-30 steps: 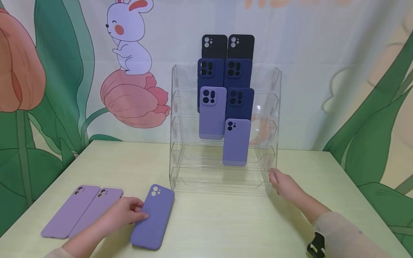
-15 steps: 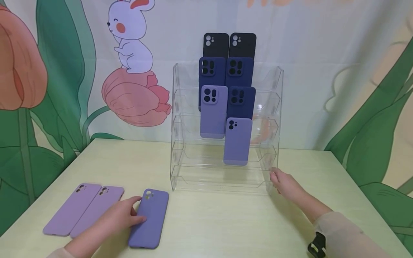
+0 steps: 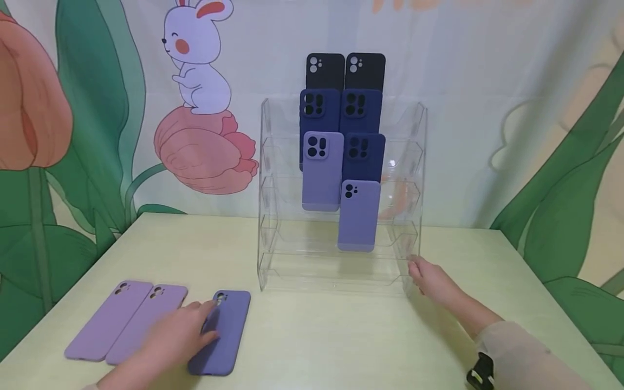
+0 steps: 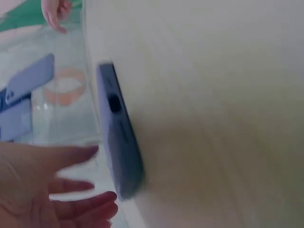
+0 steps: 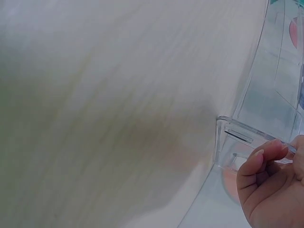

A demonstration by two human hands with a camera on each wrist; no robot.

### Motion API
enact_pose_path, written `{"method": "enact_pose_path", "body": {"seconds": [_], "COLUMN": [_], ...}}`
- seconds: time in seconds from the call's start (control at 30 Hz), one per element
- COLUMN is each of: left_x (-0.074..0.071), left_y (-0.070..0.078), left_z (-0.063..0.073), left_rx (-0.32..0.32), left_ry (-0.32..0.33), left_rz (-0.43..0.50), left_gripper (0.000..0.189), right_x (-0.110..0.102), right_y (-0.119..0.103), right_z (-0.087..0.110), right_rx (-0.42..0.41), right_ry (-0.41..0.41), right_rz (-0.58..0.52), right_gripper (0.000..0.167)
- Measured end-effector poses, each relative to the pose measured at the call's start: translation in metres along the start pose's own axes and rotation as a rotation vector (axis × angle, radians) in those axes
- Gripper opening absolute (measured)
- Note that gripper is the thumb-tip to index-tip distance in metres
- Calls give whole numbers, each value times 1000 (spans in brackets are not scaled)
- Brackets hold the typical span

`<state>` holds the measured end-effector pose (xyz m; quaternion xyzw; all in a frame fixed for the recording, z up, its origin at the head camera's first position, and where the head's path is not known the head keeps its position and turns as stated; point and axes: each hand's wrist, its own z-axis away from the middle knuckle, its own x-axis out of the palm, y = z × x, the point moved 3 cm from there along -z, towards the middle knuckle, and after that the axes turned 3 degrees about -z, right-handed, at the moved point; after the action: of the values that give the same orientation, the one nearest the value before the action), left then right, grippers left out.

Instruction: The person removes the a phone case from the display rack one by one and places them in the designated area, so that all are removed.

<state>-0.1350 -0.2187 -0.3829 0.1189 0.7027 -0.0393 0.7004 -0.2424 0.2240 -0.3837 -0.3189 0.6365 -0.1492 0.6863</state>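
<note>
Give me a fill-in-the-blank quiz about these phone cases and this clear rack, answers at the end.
The two topmost cases on the clear rack are colored ____.
The purple case at the left hand is one of ____ visible outside the rack.
The right hand holds the rack at its ____-hand side.
Answers: black; three; right.

Printed fabric backdrop [image 3: 463, 135] hung behind pale wood-grain table [image 3: 322, 341]. White rabbit [image 3: 202, 81] shown seated on pink tulip [image 3: 195, 151]; orange tulip [image 3: 29, 97] placed at far left, green leaves [image 3: 560, 211] printed at right. Orange print [image 3: 404, 5] cut off by top edge.
</note>
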Motion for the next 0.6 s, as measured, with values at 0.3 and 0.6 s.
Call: {"method": "enact_pose_path", "body": {"seconds": [0.3, 0.6], "left_x": [15, 15], "left_y": [24, 17], "left_z": [13, 17], "left_rx": [88, 60], "left_ry": [-267, -266], "left_rz": [133, 118], "left_gripper": [67, 63], "right_x": [0, 1], "right_y": [0, 0], "right_z": [-2, -1], "right_rx": [-18, -17], "right_ry": [3, 19], "right_rz": [11, 12], "right_gripper": [46, 44]}}
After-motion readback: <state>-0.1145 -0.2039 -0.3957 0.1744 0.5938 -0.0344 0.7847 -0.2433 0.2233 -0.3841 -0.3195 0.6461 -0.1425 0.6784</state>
